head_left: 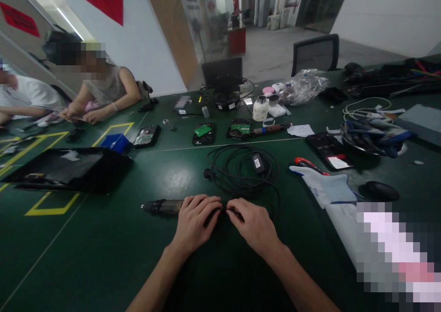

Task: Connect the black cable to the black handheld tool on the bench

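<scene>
An electric screwdriver (164,207) lies level on the green table, its dark tip pointing left. My left hand (197,219) is closed over the rear part of its body. Close by, my right hand (254,224) pinches the end of a black power cable (278,197) at the screwdriver's back end. The fingers hide most of the join, so I cannot tell whether the connector is seated. Beyond my hands the cable lies in loose coils, with its plug (207,173) at the left and a small black box (258,163) on it.
Opened hard drives (147,136) lie across the table, and a second screwdriver (272,129) rests behind the coils. At right are a phone (329,151), a glove (324,185) and a mouse (381,190). A black tray (69,169) stands left; a co-worker (113,89) sits behind it.
</scene>
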### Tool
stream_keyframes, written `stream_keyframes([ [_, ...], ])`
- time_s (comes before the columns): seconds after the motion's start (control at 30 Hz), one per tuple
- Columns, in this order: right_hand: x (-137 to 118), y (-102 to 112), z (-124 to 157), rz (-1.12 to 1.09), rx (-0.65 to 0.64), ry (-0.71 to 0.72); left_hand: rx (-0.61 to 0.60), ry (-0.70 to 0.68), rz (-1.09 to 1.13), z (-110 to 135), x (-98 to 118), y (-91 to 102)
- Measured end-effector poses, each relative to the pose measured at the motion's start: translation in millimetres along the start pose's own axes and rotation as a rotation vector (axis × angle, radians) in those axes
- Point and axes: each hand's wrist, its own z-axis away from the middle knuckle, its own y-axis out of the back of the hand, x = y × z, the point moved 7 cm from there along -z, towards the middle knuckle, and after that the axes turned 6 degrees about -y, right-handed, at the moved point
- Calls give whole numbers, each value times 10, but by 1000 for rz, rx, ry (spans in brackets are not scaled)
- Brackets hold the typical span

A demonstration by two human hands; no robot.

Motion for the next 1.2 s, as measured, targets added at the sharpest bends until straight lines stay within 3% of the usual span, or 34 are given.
stream_keyframes([
  [0.43, -15, 14, 1, 16, 22, 16, 35, 37, -14, 9, -27, 17],
  [1.2, -30, 51, 29, -8, 42, 22, -16, 9, 8, 6, 3, 1],
])
